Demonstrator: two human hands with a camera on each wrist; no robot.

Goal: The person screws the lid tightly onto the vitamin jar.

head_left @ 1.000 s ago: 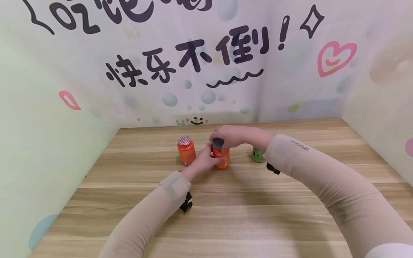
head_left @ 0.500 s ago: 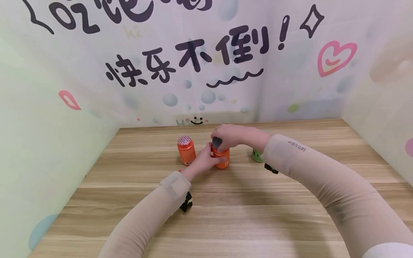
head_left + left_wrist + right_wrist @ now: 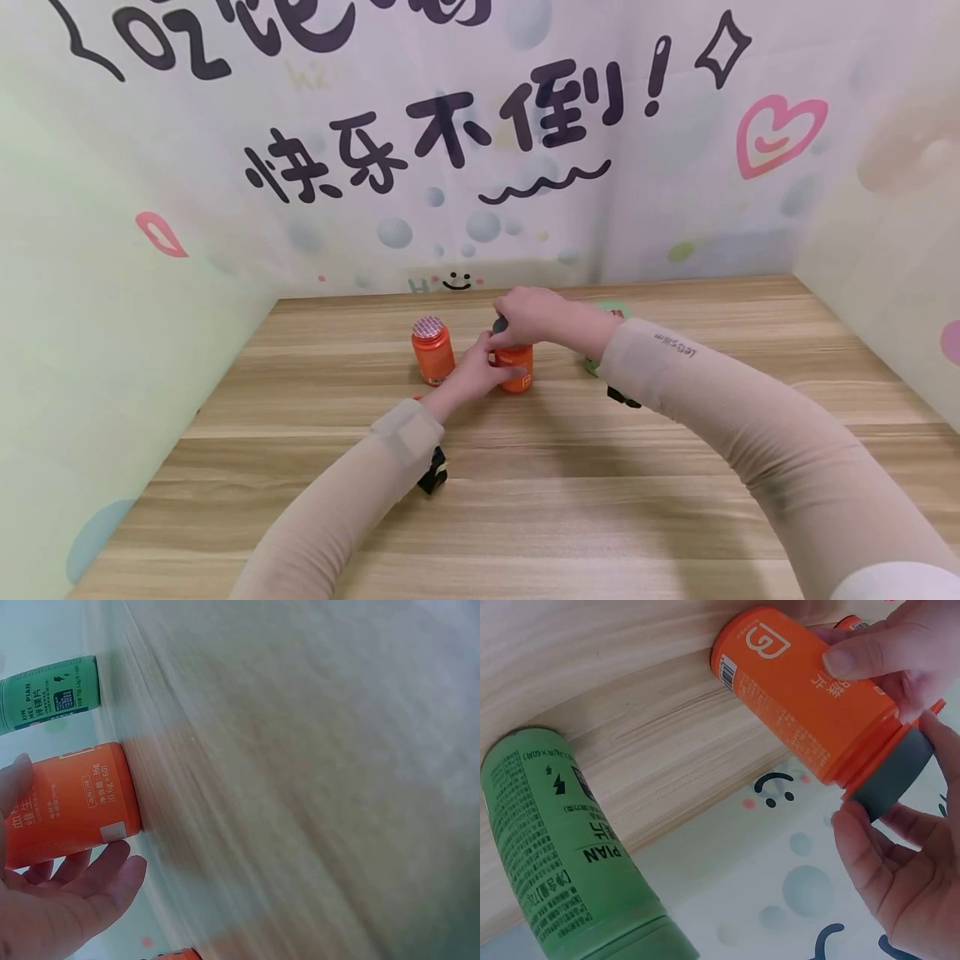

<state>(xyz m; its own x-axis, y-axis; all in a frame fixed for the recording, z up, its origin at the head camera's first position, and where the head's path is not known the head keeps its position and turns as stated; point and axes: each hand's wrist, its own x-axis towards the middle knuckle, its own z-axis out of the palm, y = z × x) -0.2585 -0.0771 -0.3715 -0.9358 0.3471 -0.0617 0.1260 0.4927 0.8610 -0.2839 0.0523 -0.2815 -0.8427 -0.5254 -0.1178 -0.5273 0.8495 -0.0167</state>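
Observation:
An orange supplement bottle stands upright on the wooden table in the head view. My left hand grips its side, with the thumb on the front in the right wrist view. My right hand pinches the dark grey cap between thumb and fingers. An orange edge shows along the cap's rim; whether the cap is loose I cannot tell. In the left wrist view the left fingers lie along the bottle's underside in that picture. The right hand covers most of the cap in the head view.
Left of the hands stands another orange bottle with a patterned purple-white top. A green bottle stands to the right, partly behind the right wrist. Printed cloth walls enclose the wooden table at the back and sides.
My right hand has turned about the cap and its wrist has shifted slightly left, showing more of the green bottle's top. The left hand and orange bottle have stayed put.

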